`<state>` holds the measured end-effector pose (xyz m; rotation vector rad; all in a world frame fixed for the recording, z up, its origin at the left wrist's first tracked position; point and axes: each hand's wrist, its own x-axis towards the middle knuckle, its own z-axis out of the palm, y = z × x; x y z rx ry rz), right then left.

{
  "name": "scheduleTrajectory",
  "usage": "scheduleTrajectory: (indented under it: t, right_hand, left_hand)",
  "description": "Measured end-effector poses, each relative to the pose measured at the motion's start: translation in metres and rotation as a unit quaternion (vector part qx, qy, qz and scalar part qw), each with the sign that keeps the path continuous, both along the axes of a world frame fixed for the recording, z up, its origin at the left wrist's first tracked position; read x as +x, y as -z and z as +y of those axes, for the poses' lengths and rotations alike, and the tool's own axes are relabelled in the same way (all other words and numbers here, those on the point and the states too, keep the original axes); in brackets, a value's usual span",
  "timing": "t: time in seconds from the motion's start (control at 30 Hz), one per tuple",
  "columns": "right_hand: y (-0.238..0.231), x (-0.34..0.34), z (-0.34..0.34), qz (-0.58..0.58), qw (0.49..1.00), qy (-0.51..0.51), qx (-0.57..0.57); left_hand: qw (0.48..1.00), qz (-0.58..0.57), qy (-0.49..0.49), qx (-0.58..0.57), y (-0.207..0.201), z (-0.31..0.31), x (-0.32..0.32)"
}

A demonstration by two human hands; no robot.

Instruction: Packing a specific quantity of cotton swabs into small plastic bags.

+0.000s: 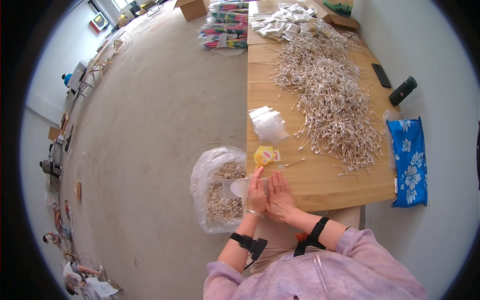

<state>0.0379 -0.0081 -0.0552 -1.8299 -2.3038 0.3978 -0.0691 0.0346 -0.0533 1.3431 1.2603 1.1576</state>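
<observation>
At the table's near left corner, my left hand [257, 194] and my right hand [281, 197] face each other with fingers extended. Pressed between them is a clear plastic bag [233, 188], its loose end sticking out left past my left hand. A narrow row of cotton swabs [266, 187] shows in the gap between the palms; the rest is hidden. Just beyond my fingertips lie yellow paper cards [264, 155] and a single cotton swab [295, 163]. A stack of clear bags [269, 124] sits farther up the table's left edge.
A large heap of cotton swabs [332, 95] covers the wooden table [320, 191]; filled packets [287, 24] lie at its far end. Along the right are a phone [381, 75], a dark green cylinder [403, 91] and a blue floral pack [409, 162]. A plastic-lined container [204, 175] of swabs stands left.
</observation>
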Motion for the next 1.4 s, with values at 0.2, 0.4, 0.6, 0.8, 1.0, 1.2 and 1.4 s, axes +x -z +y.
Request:
scheduleTrajectory:
  t: [0.2,0.4,0.6,0.8,1.0,1.2,1.4]
  right_hand:
    - [-0.011,-0.005,0.001,0.031,0.999,0.016,-0.023]
    - [-0.009,-0.017,0.005,0.041,0.999,0.011,-0.009]
    - [-0.011,-0.026,0.006,0.040,0.999,0.015,0.009]
    - [-0.007,-0.036,0.006,0.067,0.998,0.010,0.017]
    - [-0.003,-0.054,0.008,0.038,0.999,0.007,0.021]
    - [-0.006,-0.071,0.010,0.098,0.995,0.010,-0.005]
    - [-0.005,-0.076,0.011,0.085,0.995,0.032,-0.033]
  left_hand:
    - [0.899,0.396,0.123,0.139,-0.039,0.014,-0.066]
    - [0.834,0.498,0.219,0.096,-0.044,0.026,-0.085]
    - [0.857,0.434,0.255,0.109,-0.038,0.035,-0.089]
    - [0.858,0.432,0.258,0.107,-0.041,0.035,-0.090]
    - [0.851,0.446,0.256,0.109,-0.039,0.035,-0.097]
    - [0.931,0.328,0.157,0.025,-0.012,0.029,-0.128]
    - [0.984,-0.011,0.002,-0.178,0.022,0.024,-0.117]
